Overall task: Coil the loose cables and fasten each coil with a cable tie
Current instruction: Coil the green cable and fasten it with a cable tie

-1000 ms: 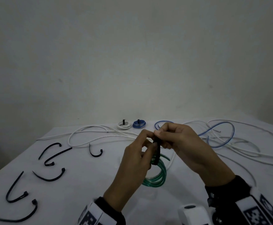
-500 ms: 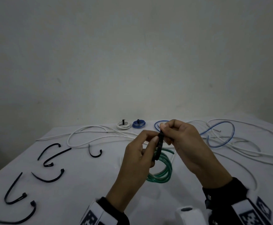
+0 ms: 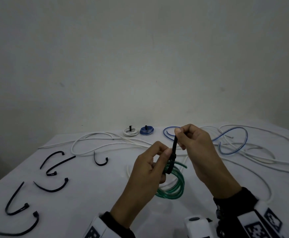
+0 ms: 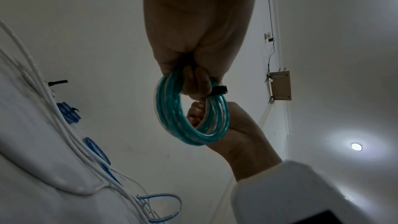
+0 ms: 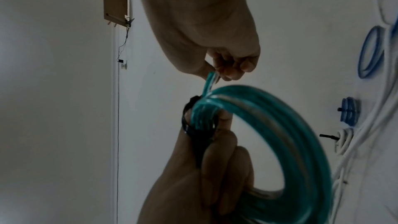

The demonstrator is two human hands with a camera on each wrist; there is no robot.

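A green cable coil (image 3: 174,188) hangs above the white table, held by my left hand (image 3: 164,157). A black cable tie (image 3: 174,148) loops around the coil just under my left thumb. My right hand (image 3: 179,134) pinches the tie's tail, which runs straight up from the tie's head. In the left wrist view my left hand (image 4: 193,83) grips the coil (image 4: 172,125) beside the tie (image 4: 218,90). In the right wrist view the tie's loop (image 5: 187,125) still sits slack around the coil (image 5: 280,117).
Several spare black ties (image 3: 54,186) lie on the left of the table. A tied white coil (image 3: 131,132) and a tied blue coil (image 3: 146,130) sit at the back. Loose white cables (image 3: 106,143) and a loose blue cable (image 3: 233,141) sprawl across the back and right.
My right hand has risen and moved away from my left, drawing more of the tie's tail through. The left hand keeps its hold on the coil.
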